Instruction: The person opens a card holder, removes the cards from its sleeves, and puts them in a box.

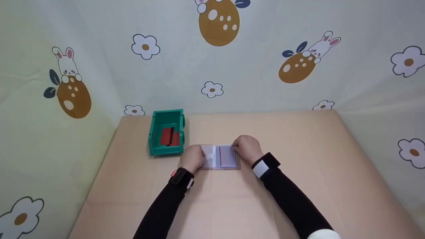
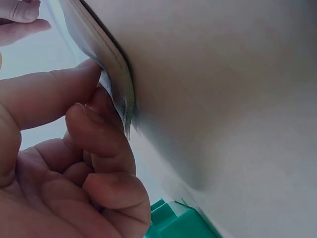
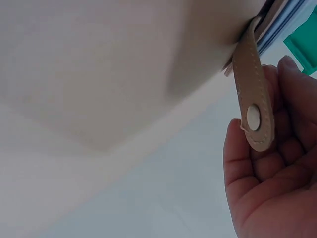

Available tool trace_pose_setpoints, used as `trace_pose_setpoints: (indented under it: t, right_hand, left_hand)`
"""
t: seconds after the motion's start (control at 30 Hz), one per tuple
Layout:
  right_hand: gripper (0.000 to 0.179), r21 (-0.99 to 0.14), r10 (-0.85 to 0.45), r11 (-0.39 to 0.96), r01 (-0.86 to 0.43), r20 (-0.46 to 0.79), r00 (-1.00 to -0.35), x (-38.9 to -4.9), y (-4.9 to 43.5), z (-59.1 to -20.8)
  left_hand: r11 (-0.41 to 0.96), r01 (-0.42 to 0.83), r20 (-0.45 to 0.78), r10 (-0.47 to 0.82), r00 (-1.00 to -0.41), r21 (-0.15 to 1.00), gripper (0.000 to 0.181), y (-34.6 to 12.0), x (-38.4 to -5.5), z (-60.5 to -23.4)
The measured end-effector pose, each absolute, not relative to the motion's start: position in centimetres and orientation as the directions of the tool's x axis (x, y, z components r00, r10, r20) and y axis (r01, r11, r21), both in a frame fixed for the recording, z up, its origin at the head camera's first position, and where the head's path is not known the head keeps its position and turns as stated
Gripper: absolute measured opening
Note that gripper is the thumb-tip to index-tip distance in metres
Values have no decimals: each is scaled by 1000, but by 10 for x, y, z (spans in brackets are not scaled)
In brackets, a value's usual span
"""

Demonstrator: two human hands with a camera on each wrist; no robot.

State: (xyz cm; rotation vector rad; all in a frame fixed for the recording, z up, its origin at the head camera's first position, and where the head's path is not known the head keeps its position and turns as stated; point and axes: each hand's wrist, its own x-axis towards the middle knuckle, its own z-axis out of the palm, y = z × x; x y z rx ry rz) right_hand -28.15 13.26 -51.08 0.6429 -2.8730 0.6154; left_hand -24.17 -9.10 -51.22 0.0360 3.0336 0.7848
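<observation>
Reaches forward over the tabletop (image 1: pixel 215 205) with both forearms in black sleeves (image 1: pixel 159 209), slanting inward from the near side, with black bands (image 1: pixel 181 178) round the wrists. Keeps the left hand (image 1: pixel 192 157) at the left end of an open card holder (image 1: pixel 221 157), back upward, pinching that edge in a closed grip, thumb pressed to the page and the remaining fingers folded toward the palm. Keeps the right hand (image 1: pixel 248 147) curled at the opposite end, near the far corner, gripping the edge of a clear pocket (image 1: pixel 228 156) with the fingertips; hard to tell the exact layers caught, being partly hidden behind a brown strap (image 3: pixel 252 89) in the right wrist view. Lies spread open on the tabletop between the two hands, touching both. Hangs past the curled right fingers, bearing a silver snap (image 3: pixel 253 117) near the rounded end. Sits nearer and to the right of a green bin (image 1: pixel 167 151), apart from it, with a flat red item (image 1: pixel 165 136) inside, crossed by a dark stripe.
</observation>
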Motion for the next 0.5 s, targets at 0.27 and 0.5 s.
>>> trace_pose_setpoints:
  t: [0.27,0.5]
  right_hand:
    - [6,-333,-392,833,-441,208,-896,-283,132,-515]
    - [6,-277,-435,826,-491,239,-868,-282,131,-517]
  left_hand:
    - [869,20,-7,27,-1000,494,7,-91,-241,-512]
    - [868,19,-7,26,-1000,496,7,-92,-241,-512]
